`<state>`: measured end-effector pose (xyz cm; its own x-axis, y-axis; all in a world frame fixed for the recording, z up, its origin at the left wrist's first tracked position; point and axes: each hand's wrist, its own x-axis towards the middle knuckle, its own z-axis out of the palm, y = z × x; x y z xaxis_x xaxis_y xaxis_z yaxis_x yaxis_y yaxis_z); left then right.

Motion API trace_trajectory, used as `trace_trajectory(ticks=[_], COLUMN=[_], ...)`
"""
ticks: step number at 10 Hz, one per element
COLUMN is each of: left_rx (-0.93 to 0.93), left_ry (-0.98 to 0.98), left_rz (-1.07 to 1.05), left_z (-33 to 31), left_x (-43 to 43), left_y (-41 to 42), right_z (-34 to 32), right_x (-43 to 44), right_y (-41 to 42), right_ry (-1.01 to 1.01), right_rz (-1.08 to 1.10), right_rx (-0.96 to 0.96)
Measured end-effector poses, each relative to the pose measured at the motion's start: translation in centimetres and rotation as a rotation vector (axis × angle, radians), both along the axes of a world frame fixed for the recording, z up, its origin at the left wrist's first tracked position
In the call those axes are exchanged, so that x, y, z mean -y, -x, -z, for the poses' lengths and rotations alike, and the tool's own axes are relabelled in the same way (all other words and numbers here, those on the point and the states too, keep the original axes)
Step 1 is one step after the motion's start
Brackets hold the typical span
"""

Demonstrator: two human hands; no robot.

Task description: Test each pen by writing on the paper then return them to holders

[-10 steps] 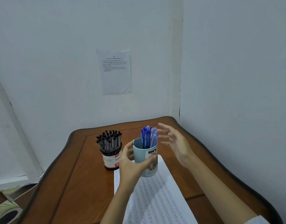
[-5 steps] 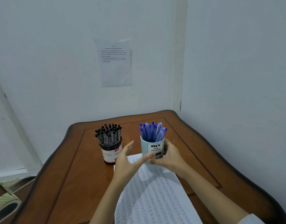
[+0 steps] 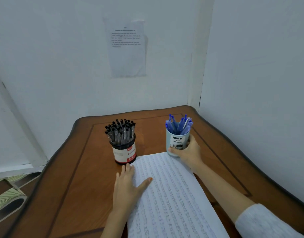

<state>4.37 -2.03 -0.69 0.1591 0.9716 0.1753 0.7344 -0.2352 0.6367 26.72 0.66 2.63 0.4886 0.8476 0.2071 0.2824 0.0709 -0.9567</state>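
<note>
1. right hand curls round the pale blue cup, thumb across its lower front, fingers behind it.
2. left hand lies flat and open, fingers straight, thumb spread, pressing the left edge of the paper.
3. the cup, full of blue pens, stands toward the far right corner of the tabletop, at the paper's far right corner.
4. a round black holder of black pens stands toward the far edge, just beyond the left fingertips.
5. the paper's near end is cut off; its rows of writing are too small to read.
6. the wooden tabletop is glossy, with a wavy edge.
</note>
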Motion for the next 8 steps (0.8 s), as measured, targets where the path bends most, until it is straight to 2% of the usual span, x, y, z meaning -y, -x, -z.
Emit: trace_trajectory(ticks=[4,5,8], left_rx=[0.000,0.004,-0.016], left_ry=[-0.036,-0.035,-0.053], left_rz=[0.003,0.003,-0.017], left_z=[0.6,0.5,0.5], left_x=[-0.3,-0.3,-0.1], left_y=[0.2,0.1,0.1], right_z=[2.3,3.1,4.3], right_x=[-2.0,-1.8,2.6], right_y=[-0.9,-1.0,1.9], right_ry=[0.066,0.142,0.455], right_rz=[0.050,0.040,0.005], right_rx=[0.055,0.141,0.657])
